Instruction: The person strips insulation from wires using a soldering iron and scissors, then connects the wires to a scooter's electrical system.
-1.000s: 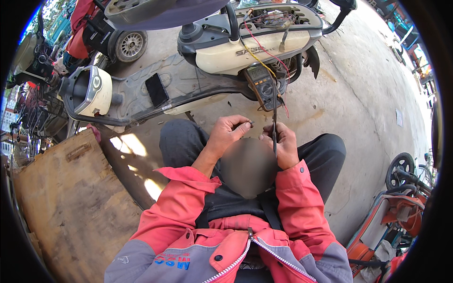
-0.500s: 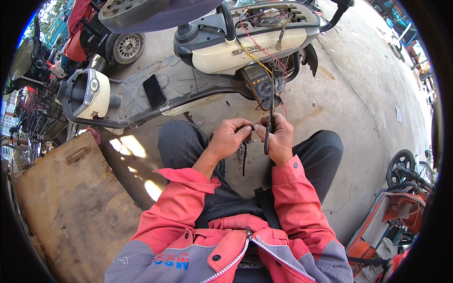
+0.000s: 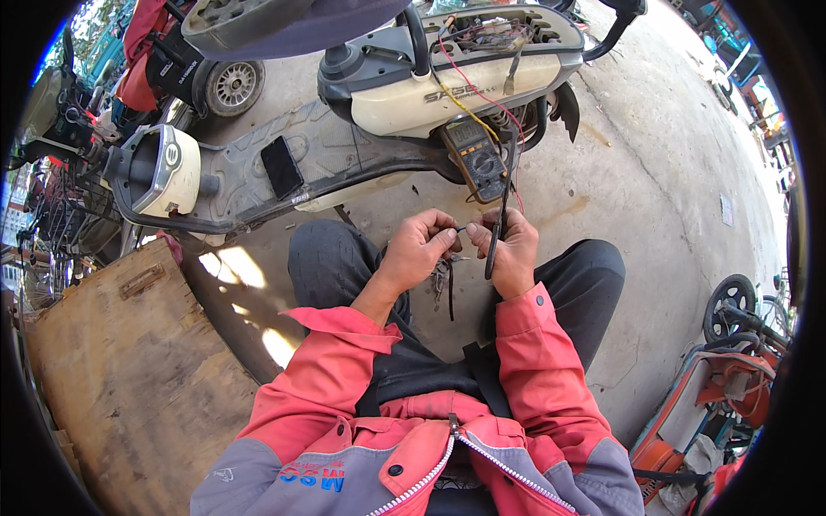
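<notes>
My left hand is closed in a pinch on a thin dark wire, its fingertips close to those of my right hand. Wrapped in my right hand is a long, slim dark metal tool, whose exact kind I cannot make out; its upper end points away from me. That hand's thumb and forefinger come together near the wire's end. Below my left fingers hangs a short black cable beside a loose bundle of parts. Beyond the hands, a multimeter with a yellow-edged case leans against the scooter.
A phone lies on the scooter's footboard. Red and yellow wires run from the open seat compartment toward the meter. At the left is a worn wooden board; a wheel stands behind. Orange parts lie at the right.
The dark tool's upper end has swung to the right, uncovering more of the meter. My right hand has shifted slightly right, and the fingertips are a little farther apart.
</notes>
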{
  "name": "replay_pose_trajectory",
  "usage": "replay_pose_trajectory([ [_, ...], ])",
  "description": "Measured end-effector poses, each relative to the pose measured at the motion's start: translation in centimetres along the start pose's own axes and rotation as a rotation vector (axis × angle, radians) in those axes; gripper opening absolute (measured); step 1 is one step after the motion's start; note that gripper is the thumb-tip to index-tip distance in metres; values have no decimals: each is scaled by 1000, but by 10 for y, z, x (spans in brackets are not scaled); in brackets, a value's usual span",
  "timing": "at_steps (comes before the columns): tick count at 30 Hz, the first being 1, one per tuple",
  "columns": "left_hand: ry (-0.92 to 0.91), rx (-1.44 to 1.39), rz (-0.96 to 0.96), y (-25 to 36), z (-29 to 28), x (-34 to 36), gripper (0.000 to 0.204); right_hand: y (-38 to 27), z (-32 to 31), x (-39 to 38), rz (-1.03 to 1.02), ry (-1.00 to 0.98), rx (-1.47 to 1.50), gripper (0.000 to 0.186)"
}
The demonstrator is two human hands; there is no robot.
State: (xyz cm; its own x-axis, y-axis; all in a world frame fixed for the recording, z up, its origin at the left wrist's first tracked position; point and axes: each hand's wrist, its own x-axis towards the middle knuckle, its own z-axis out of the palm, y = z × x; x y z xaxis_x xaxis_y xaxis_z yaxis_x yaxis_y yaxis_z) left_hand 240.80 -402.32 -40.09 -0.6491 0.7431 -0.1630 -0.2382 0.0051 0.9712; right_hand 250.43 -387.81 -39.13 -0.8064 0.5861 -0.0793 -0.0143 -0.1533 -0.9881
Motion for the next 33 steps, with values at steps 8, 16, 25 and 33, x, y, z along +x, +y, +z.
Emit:
replay_pose_trajectory([
  [8,39,-42,13,2,1,0,11,1,0,-1,27,30,-10,29],
  [16,70,-76,27,-4,1,2,11,3,3,-1,1,51,9,26],
  [25,112,-39,47,-5,0,2,11,1,6,-2,11,62,5,25],
  [33,289,-157,104,-1,-5,4,12,5,-9,-5,107,-69,-226,36],
])
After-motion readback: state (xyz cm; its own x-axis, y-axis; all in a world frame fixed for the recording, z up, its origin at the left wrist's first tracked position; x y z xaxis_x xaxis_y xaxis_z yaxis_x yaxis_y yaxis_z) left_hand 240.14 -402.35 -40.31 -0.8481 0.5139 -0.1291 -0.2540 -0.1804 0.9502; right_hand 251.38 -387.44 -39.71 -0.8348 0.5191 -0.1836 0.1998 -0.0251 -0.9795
